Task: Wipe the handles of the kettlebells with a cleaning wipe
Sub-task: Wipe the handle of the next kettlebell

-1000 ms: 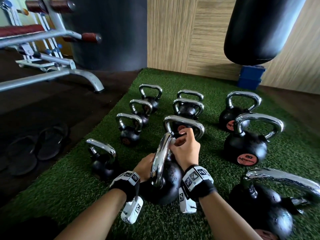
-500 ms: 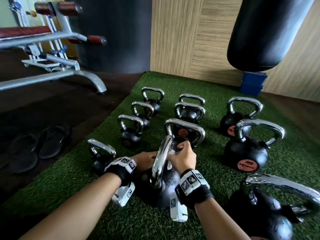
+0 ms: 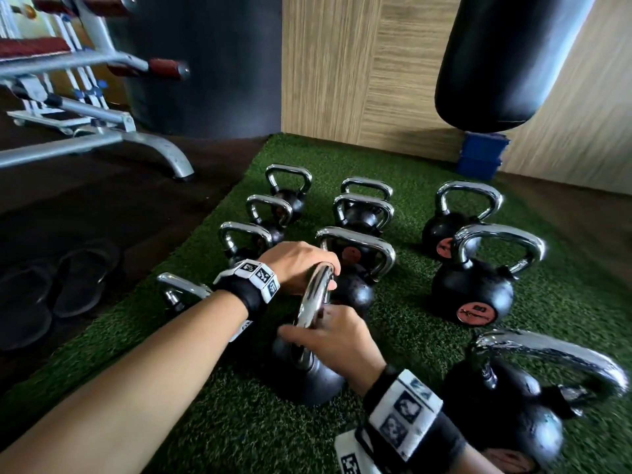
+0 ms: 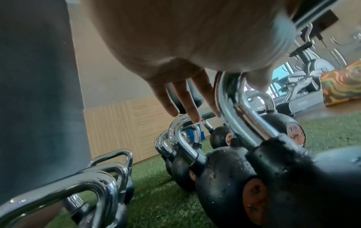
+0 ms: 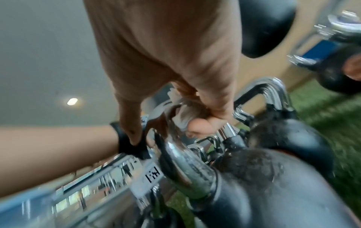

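Observation:
A black kettlebell point(image 3: 307, 384) with a chrome handle point(image 3: 313, 302) stands on the green turf in front of me. My left hand point(image 3: 301, 265) lies over the top of that handle, fingers down one side and thumb on the other, as the left wrist view shows around the handle point(image 4: 240, 111). My right hand point(image 3: 331, 340) grips the handle lower down on its near side. In the right wrist view my right hand point(image 5: 195, 86) pinches a bunched white cleaning wipe point(image 5: 181, 115) against the chrome handle point(image 5: 181, 155).
Several more kettlebells stand around on the turf mat point(image 3: 239, 422): a big one point(image 3: 502, 419) close on the right, another point(image 3: 472, 289) beyond it, a small one point(image 3: 178, 292) left. A weight bench point(image 3: 102, 131), sandals point(image 3: 51, 285), a punching bag point(image 3: 506, 56) and a blue box point(image 3: 480, 155) surround the mat.
My left hand rose from the kettlebell's left side onto the top of its handle. My right hand slid with the wipe from the top down the handle's near side.

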{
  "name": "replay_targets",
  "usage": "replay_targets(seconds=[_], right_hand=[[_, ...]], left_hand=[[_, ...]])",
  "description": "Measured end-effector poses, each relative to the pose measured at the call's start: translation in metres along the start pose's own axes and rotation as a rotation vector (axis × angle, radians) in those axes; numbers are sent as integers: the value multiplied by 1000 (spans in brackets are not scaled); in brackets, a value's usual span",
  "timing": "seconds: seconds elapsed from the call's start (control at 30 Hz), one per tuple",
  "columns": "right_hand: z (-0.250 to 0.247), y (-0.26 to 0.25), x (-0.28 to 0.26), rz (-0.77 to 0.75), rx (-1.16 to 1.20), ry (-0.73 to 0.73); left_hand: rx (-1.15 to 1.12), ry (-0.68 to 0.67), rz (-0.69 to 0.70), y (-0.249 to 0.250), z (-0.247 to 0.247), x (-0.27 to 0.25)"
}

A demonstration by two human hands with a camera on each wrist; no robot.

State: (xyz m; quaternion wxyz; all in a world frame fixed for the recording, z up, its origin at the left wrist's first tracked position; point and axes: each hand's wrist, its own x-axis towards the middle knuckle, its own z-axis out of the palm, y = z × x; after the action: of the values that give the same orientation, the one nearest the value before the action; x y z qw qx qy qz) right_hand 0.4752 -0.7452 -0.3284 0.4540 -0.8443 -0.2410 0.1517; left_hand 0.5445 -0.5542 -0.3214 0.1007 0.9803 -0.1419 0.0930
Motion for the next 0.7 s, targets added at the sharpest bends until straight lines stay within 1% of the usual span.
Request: replay_targets(seconds=[0.03,0.1,0.13,0.27,0.4,0.53,0.63,0.7], right_hand=[[2,-2,1,-16,-104,55],[4,-2,5,-28,-182,108],[5,-1,7,-45,-207,108],[-7,3,7,-103,-285,69],[-36,13,5,-118,-363,129],[-65,23,9,-148,-377,139],[-74,26,20,-151,-412,177],[-75,29,25,-147,-416,173]], left_hand=[[74,-2,-19,-2,0,1],[121,17,-39,-4,1,2],[98,26,-43,-5,2,2],[23,-8,-67,-7,-3,-5],[172,126,-63,-15,-7,-28],[346,214,-68,-21,-4,-56],[340,264,-107,-12,1,-70],[314,284,-147,-4,3,-75]])
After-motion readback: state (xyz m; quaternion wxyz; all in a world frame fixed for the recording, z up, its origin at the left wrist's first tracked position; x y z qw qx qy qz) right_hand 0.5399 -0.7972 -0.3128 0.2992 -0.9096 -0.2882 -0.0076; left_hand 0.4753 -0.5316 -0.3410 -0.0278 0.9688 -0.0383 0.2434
